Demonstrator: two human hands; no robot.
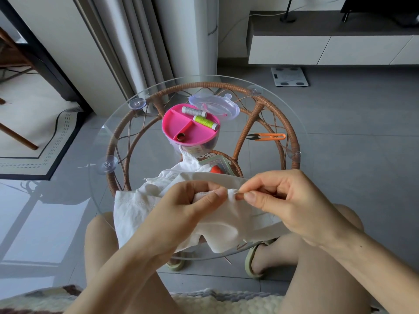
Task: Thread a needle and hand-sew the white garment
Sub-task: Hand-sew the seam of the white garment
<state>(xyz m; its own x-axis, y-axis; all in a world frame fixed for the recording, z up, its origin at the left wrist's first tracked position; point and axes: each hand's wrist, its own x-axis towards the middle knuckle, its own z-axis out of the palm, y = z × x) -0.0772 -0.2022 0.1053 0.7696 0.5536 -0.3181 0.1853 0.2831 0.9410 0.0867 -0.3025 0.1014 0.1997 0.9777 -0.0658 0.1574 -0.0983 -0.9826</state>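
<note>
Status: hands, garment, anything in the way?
Left hand grips white garment, bunched. Right hand pinches its fold close by. Nothing in the way; orange snips lie apart on glass table.

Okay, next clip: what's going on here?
A person sits at a glass table hand-sewing a white garment. The left hand grips a bunched fold of it. The right hand pinches at the fold's edge, apparently holding the needle, which is too thin to make out. An open pink sewing box and orange snips lie beyond, untouched.
</note>
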